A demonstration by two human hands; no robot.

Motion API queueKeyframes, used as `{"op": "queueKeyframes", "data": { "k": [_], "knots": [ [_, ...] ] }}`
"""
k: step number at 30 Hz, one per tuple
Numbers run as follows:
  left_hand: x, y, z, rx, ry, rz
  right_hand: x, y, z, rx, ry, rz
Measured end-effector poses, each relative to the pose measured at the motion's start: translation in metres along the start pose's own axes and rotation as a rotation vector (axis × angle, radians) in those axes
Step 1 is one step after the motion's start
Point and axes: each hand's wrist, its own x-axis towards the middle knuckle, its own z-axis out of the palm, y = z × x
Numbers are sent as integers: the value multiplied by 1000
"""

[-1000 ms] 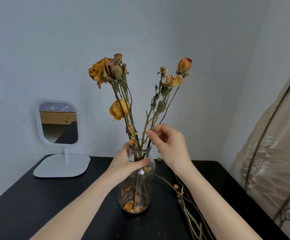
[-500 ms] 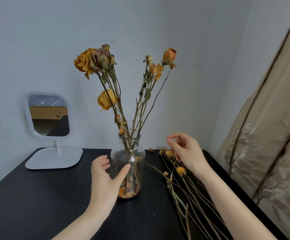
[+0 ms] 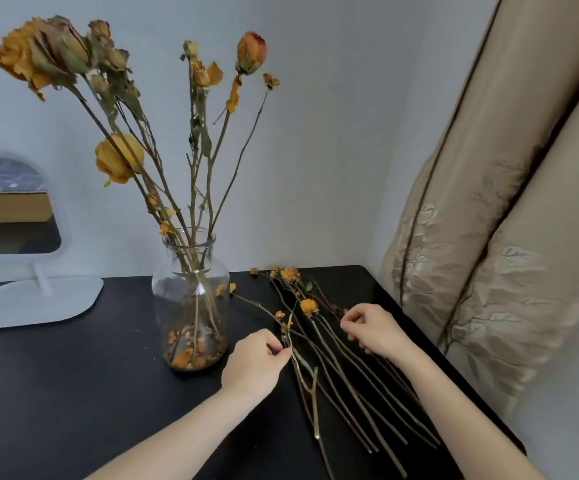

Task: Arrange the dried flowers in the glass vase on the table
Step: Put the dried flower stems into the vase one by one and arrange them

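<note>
On the bench (image 3: 56, 393), right of the glass vase (image 3: 191, 299): loose stems (image 3: 350, 386) lie fanned out on the dark top, heads toward the wall (image 3: 333, 133), cut ends toward me.

My left hand (image 3: 253, 365) sits just beside the vase's base, on its right. Thumb and forefinger pinch a thin forked stem (image 3: 315, 410) at the left edge of the pile. The stem carries a small orange bud above my fingertips, and its pale lower end runs down the bench toward me.

My right hand (image 3: 372, 329) is over the right side of the same pile, fingers curled inward, well apart from the vase. Whether it grips a stem I cannot tell; the fingertips are turned away from view.

The vase stands upright, clear glass with a narrow neck. The dried flowers (image 3: 118, 161) already in it are yellow and orange roses on long stalks, spreading left and right above the rim. Fallen petals (image 3: 191, 355) are heaped inside at the bottom.

Bench top is matte black, running into a corner. A white-framed mirror (image 3: 11, 209) on a flat white base stands at the far left, against the wall. Wall is plain pale grey. A beige curtain (image 3: 506, 237) with an embroidered leaf pattern hangs down the right side, near the bench's edge.
</note>
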Motion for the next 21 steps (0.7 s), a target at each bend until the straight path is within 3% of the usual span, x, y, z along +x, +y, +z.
{"op": "queueKeyframes", "data": {
  "k": [5,11,21],
  "knots": [
    [22,12,12,134,46,-59,-1,6,14,-102,-63,-73],
    [32,16,22,241,-9,-168,2,-1,26,-146,-73,-73],
    [42,7,18,1,-12,-274,1,-9,38,-197,-7,-173]
  ]
}}
